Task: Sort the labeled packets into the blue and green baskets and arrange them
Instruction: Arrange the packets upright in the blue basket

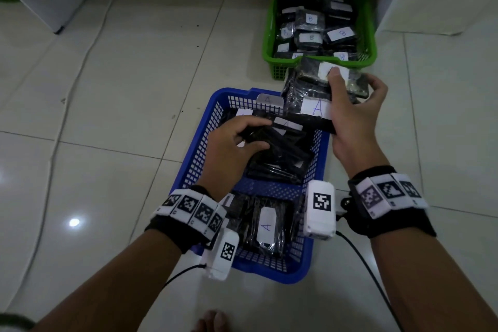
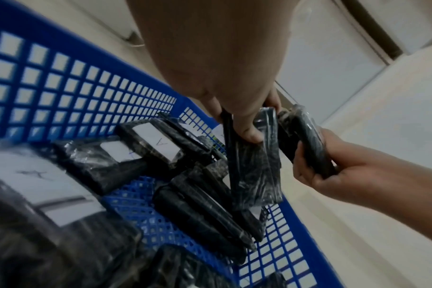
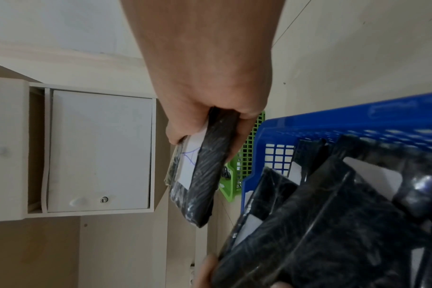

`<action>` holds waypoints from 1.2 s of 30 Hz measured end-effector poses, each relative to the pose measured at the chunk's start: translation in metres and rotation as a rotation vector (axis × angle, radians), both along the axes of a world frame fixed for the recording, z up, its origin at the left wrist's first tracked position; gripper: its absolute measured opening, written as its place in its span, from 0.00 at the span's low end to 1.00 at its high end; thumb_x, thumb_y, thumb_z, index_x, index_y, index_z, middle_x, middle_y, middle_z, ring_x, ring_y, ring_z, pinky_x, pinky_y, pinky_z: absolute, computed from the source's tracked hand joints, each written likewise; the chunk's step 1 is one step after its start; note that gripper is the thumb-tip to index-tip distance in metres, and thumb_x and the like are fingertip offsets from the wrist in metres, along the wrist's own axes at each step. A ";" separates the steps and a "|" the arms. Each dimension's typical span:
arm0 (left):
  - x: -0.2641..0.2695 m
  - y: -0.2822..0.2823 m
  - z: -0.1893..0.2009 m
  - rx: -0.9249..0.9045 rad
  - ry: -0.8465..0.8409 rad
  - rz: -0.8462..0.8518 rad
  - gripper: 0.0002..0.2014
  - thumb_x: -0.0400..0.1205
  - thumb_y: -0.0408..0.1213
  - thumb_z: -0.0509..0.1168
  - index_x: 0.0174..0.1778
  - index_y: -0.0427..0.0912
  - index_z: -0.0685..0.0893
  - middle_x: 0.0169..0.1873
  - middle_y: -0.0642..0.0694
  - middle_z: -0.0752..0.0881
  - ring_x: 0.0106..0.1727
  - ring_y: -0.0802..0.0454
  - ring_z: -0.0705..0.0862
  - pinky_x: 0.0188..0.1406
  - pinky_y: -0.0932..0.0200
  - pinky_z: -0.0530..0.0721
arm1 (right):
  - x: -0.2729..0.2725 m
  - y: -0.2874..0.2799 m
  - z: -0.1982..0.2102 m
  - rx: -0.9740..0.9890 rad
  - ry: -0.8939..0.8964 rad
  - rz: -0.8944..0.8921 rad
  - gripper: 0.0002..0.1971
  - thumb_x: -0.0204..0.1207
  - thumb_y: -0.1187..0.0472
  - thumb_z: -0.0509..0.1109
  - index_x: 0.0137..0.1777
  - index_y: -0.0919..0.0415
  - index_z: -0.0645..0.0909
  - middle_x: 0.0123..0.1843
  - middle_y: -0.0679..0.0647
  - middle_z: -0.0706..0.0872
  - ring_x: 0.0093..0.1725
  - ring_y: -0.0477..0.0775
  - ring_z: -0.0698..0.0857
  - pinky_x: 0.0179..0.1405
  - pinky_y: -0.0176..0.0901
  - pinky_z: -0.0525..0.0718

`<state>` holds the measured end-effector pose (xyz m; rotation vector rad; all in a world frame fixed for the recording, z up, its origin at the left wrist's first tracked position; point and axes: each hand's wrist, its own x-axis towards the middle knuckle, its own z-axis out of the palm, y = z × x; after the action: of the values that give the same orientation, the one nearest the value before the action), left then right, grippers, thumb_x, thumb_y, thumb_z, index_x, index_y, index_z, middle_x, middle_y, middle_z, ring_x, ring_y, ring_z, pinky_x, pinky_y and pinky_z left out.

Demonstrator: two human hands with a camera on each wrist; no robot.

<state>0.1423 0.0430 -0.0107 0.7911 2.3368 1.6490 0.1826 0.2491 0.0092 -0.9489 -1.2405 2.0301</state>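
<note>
Your left hand [image 1: 237, 140] grips packets [image 1: 280, 151] inside the blue basket [image 1: 213, 116]; your right hand [image 1: 355, 113] clasps an A-labelled stack [image 1: 307, 100] above its far-right rim, nearer than the green basket [image 1: 269, 35].

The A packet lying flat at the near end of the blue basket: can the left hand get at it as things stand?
Probably not right away. The A packet lies uncovered in the blue basket, just under the left wrist, but the left hand already grips black packets further in, so its fingers are taken.
</note>
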 end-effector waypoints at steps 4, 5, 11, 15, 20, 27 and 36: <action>0.003 -0.002 -0.001 0.051 0.180 0.047 0.13 0.74 0.25 0.79 0.49 0.45 0.86 0.50 0.47 0.89 0.54 0.49 0.88 0.55 0.48 0.89 | 0.004 0.005 0.001 -0.018 -0.004 0.002 0.32 0.68 0.50 0.83 0.66 0.47 0.68 0.61 0.56 0.85 0.54 0.60 0.91 0.51 0.64 0.90; 0.000 -0.006 -0.004 0.053 0.205 0.046 0.11 0.74 0.25 0.79 0.46 0.42 0.86 0.51 0.46 0.89 0.55 0.48 0.88 0.56 0.47 0.89 | 0.004 0.006 0.002 -0.022 -0.009 0.002 0.32 0.67 0.49 0.83 0.65 0.47 0.68 0.61 0.56 0.85 0.55 0.60 0.91 0.51 0.65 0.90; -0.020 -0.041 -0.017 -0.431 0.453 -0.329 0.16 0.69 0.26 0.82 0.49 0.47 0.95 0.62 0.51 0.89 0.63 0.45 0.83 0.62 0.40 0.82 | 0.004 0.006 0.002 -0.050 0.001 0.009 0.32 0.67 0.50 0.83 0.65 0.47 0.67 0.61 0.59 0.85 0.54 0.61 0.91 0.52 0.66 0.89; -0.020 -0.036 0.008 -0.525 0.338 -0.359 0.32 0.68 0.58 0.82 0.68 0.53 0.88 0.70 0.59 0.84 0.71 0.54 0.78 0.72 0.50 0.76 | 0.002 0.003 0.000 -0.047 -0.001 0.016 0.33 0.66 0.49 0.83 0.65 0.47 0.67 0.61 0.58 0.85 0.54 0.61 0.91 0.52 0.65 0.90; -0.014 -0.035 0.031 -0.295 0.017 0.015 0.15 0.81 0.48 0.75 0.62 0.51 0.90 0.56 0.60 0.90 0.57 0.65 0.87 0.62 0.61 0.87 | 0.001 0.000 0.001 -0.019 -0.017 0.030 0.34 0.65 0.48 0.84 0.65 0.46 0.68 0.63 0.57 0.84 0.56 0.59 0.91 0.53 0.63 0.90; -0.014 -0.034 0.038 -0.359 -0.486 0.009 0.15 0.89 0.31 0.59 0.60 0.55 0.86 0.55 0.46 0.88 0.51 0.46 0.88 0.50 0.49 0.91 | 0.003 -0.001 -0.002 0.015 -0.046 0.028 0.33 0.68 0.48 0.82 0.67 0.47 0.67 0.62 0.55 0.83 0.53 0.54 0.91 0.52 0.57 0.91; 0.025 -0.004 0.014 -1.262 -0.054 -0.355 0.48 0.49 0.91 0.60 0.52 0.57 0.87 0.56 0.54 0.87 0.64 0.48 0.82 0.65 0.39 0.81 | 0.001 -0.004 -0.008 0.026 -0.073 0.060 0.32 0.65 0.45 0.83 0.64 0.43 0.68 0.64 0.55 0.83 0.58 0.55 0.89 0.55 0.59 0.90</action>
<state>0.1675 0.0390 0.0028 0.7175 2.3482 -0.0761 0.1835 0.2453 0.0016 -0.9927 -1.3456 2.0359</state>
